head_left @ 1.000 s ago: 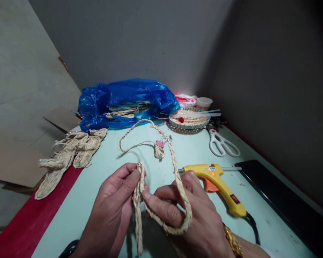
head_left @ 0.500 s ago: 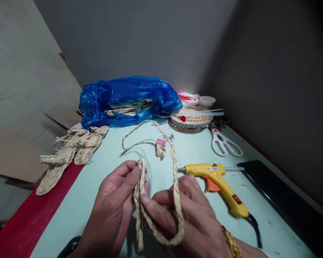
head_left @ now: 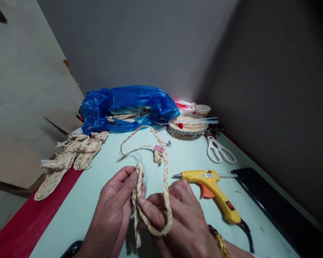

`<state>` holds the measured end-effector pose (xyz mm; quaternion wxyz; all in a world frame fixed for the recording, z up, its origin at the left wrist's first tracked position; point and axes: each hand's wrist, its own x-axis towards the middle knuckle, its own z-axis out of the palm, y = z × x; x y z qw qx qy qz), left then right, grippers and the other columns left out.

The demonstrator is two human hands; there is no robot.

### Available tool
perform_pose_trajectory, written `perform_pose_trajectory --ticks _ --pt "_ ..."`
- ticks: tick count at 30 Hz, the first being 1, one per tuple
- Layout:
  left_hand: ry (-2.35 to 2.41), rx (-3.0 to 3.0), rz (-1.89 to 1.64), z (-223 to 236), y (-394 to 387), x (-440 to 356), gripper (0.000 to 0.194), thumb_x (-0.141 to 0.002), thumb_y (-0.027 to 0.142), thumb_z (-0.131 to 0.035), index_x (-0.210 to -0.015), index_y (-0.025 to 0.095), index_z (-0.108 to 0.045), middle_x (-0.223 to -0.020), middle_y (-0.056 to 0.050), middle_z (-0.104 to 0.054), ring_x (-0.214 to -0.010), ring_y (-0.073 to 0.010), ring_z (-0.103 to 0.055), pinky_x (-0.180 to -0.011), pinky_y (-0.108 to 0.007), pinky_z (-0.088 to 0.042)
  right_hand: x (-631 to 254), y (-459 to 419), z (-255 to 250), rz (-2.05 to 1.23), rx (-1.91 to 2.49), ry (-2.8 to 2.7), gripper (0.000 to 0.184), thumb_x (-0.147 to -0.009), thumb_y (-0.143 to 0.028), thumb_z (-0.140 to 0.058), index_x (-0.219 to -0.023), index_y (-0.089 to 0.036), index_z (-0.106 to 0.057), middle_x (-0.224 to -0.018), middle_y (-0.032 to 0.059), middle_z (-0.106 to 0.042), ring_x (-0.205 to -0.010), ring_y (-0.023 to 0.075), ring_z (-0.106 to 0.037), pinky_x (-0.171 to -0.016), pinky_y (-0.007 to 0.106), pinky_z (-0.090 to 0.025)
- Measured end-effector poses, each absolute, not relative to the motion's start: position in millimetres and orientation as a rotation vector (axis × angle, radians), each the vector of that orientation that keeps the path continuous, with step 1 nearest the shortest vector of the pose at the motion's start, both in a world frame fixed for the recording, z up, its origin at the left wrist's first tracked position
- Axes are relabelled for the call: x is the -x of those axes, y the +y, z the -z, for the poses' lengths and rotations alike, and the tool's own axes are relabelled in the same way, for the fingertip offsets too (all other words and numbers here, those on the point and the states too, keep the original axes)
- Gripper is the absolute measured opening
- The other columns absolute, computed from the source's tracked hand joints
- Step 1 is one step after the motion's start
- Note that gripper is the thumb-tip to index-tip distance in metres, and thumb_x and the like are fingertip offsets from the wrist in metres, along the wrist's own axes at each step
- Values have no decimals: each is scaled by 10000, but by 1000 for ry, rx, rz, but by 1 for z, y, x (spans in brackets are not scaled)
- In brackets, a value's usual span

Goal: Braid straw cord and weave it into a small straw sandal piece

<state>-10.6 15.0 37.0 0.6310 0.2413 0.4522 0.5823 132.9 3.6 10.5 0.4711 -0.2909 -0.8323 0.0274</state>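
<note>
Between thumb and fingers, my left hand point(head_left: 118, 200) pinches the folded end of a braided straw cord point(head_left: 166, 179), with strands side by side. My right hand point(head_left: 174, 215) grips the same cord a little lower, its thumb pressed on the strands. From there the cord loops over the right fingers and runs away across the table in a curve. A pink binder clip point(head_left: 159, 148) holds the loose bundle at its far end. To the right of my right hand lies a yellow glue gun point(head_left: 214, 191) with an orange trigger and a lit light.
Woven straw sandals point(head_left: 70, 157) lie on the left. At the back, a blue plastic bag point(head_left: 140, 95) holds straw, beside a round basket point(head_left: 188, 125) with glue sticks across it and a paper cup point(head_left: 203, 110). White scissors point(head_left: 218, 150) and a black tray-like object point(head_left: 269, 200) are on the right.
The view has shifted slightly, so the table things sit lower in it. Both hands keep their hold on the cord, with the right-hand loop a little nearer the left hand.
</note>
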Motion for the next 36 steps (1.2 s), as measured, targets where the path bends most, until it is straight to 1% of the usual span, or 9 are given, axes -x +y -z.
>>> perform_pose_trajectory --ticks 4,7,14,18,20,22,26,32,36 --pt "983 -495 -1384 -38 16 9 72 -871 234 -693 -831 178 -675 -810 6 -603 -689 -86 -539 -681 -171 -545 -133 8 -12 -64 666 -2034 287 -929 -136 -533 -1184 -90 -656 -811 84 -707 -679 210 -518 -614 373 -393" --pt "957 -455 -1402 -42 13 10 42 -862 217 -701 -883 182 -692 -860 -13 -628 -719 -100 -565 -684 -191 -554 -132 13 -11 -58 616 -2010 293 -918 -115 -519 -1185 -78 -635 -790 88 -703 -647 209 -527 -585 360 -398" --pt "939 -582 -1447 -46 10 15 160 -759 204 -805 -871 196 -691 -801 9 -642 -693 -105 -593 -643 -184 -534 -132 19 0 -143 610 -1961 324 -914 -105 -512 -1218 -129 -624 -880 81 -726 -687 204 -611 -651 364 -478" --pt "1085 -712 -1551 -48 14 22 256 -737 281 -827 -942 202 -696 -882 -6 -685 -831 -146 -651 -742 -194 -541 -146 27 -5 -339 857 -1960 290 -931 -129 -542 -1211 -178 -602 -983 65 -705 -862 211 -643 -756 341 -512" --pt "1168 -800 -1602 -48 15 24 326 -721 336 -835 -985 214 -688 -898 -4 -693 -875 -155 -665 -751 -176 -535 -155 35 -12 -454 1070 -1840 211 -964 -201 -536 -1158 -225 -617 -1015 41 -696 -861 191 -638 -742 307 -512" --pt "1240 -880 -1657 -48 14 24 350 -716 359 -833 -1008 241 -679 -864 21 -677 -850 -127 -665 -724 -131 -517 -162 43 -22 -453 1196 -1662 176 -970 -281 -551 -1128 -245 -618 -1023 30 -694 -820 184 -623 -701 298 -497" --pt "1347 -997 -1673 -46 6 15 300 -717 333 -817 -964 289 -652 -853 58 -642 -800 -89 -651 -720 -93 -495 -163 41 -40 -509 1123 -1633 163 -974 -301 -549 -1111 -273 -632 -1005 7 -685 -878 177 -616 -754 286 -482" --pt "1423 -1120 -1520 -39 -4 2 256 -699 340 -787 -895 315 -624 -860 47 -654 -847 -149 -672 -695 -154 -525 -154 24 -53 -827 933 -1806 195 -923 -236 -653 -1117 -243 -672 -948 -19 -694 -805 136 -604 -777 255 -466" --pt "1449 -1209 -1443 -38 -7 -2 203 -704 328 -765 -852 318 -627 -838 39 -667 -825 -171 -672 -654 -184 -519 -154 21 -53 -770 954 -1817 100 -894 -209 -693 -990 -184 -702 -842 -15 -680 -738 124 -587 -721 248 -446"
